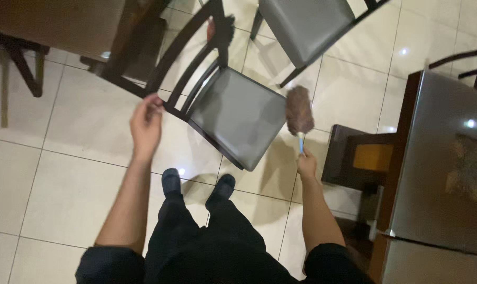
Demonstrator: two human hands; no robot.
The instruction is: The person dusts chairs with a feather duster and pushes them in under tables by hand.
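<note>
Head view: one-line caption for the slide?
Left hand grips a dark chair's backrest; right hand holds a duster at its seat.

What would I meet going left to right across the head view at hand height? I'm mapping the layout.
Left hand on the chair's back edge → grey chair seat → brown feather duster held by the right hand → dark wooden table base → glossy tabletop.

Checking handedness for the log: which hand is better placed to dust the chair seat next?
Right. The right hand holds the duster at the seat edge; the left hand grips the chair back.
</note>
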